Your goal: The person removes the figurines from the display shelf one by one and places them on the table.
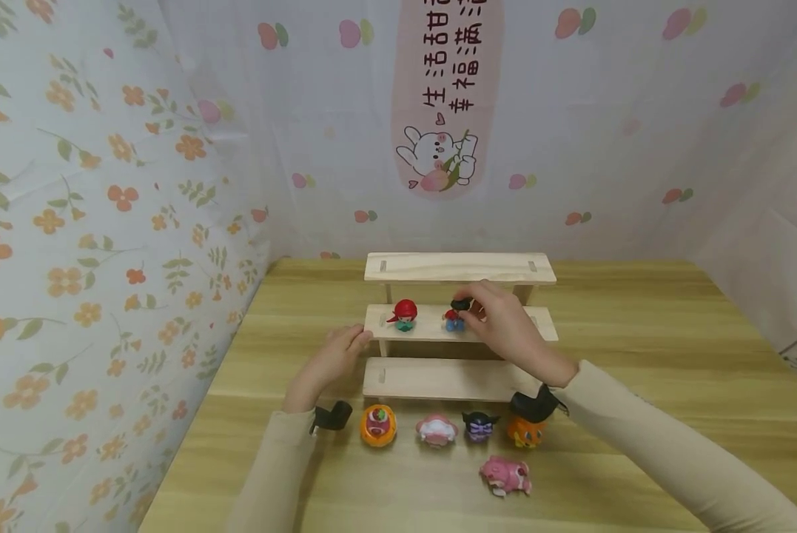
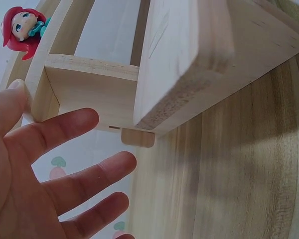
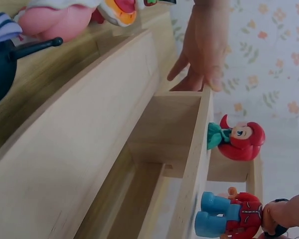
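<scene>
A three-tier wooden step shelf [image 1: 451, 379] stands on the table. On its middle tier is a red-haired figurine [image 1: 405, 315] with a green lower body. To its right, my right hand [image 1: 505, 326] pinches the dark head of a figurine [image 1: 454, 320] in a red top and blue trousers. That figurine's blue legs are down at the tier's surface in the right wrist view. My left hand [image 1: 334, 359] is at the left end of the middle tier. Its thumb touches the board's edge, and the other fingers [image 2: 97, 172] extend nearly straight beside the frame.
In front of the shelf is a row of toys: an orange one with a berry top [image 1: 378, 426], a pink-and-white one [image 1: 436, 430], a black-and-purple one [image 1: 479, 426] and an orange one [image 1: 526, 432]. A pink toy [image 1: 506, 475] lies nearer. Printed cloth [image 1: 305, 111] hangs behind.
</scene>
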`<state>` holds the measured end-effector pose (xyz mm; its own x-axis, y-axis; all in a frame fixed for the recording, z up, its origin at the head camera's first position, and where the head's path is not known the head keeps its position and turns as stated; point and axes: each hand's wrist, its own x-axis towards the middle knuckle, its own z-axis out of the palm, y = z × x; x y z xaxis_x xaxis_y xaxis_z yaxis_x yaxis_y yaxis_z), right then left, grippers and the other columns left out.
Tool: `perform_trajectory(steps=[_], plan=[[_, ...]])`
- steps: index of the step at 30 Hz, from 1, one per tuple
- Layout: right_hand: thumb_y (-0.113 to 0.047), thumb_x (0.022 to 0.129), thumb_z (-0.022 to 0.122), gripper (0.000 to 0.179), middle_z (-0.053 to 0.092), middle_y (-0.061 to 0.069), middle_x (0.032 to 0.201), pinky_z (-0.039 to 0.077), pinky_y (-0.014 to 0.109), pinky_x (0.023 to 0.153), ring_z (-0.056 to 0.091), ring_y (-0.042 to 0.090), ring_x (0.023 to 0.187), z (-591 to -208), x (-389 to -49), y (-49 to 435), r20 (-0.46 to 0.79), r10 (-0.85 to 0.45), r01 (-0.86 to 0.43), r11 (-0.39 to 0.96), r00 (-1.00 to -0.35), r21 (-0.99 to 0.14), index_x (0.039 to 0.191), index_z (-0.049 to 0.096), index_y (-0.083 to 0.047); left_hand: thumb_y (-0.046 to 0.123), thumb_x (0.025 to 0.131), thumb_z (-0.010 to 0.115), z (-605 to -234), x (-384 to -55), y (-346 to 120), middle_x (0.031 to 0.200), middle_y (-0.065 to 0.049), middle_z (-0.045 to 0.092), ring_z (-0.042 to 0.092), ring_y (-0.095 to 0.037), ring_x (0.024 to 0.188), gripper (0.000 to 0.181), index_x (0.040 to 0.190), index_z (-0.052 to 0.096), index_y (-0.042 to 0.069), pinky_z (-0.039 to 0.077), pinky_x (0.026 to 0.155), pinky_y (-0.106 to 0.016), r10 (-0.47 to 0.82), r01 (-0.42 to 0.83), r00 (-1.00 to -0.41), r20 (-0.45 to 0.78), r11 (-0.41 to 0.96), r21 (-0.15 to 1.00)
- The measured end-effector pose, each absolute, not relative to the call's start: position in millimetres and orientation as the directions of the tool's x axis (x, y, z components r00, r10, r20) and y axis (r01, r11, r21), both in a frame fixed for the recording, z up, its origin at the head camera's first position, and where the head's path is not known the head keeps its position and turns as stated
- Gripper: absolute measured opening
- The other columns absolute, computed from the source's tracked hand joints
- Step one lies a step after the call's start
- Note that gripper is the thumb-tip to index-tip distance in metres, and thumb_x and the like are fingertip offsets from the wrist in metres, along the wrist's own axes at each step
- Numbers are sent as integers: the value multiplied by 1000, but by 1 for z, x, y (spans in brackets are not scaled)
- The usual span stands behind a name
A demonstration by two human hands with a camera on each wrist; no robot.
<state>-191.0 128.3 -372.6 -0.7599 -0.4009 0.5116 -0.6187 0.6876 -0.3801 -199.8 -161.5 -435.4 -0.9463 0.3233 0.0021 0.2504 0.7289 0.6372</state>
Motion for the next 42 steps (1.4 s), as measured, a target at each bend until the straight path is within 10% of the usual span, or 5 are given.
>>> perform_trajectory(steps=[42], plan=[[-7,73,80,33,59,-5,92,50,17,64,55,3,77,-413,-93,128,469,-622,-779,500,-627,-378,101,62,-12,33,105,34,-434,-202,-161,110,-15,61,47,-38,117,38,109,58,5,35,101,-54,317,232,-948,-27,746,625]])
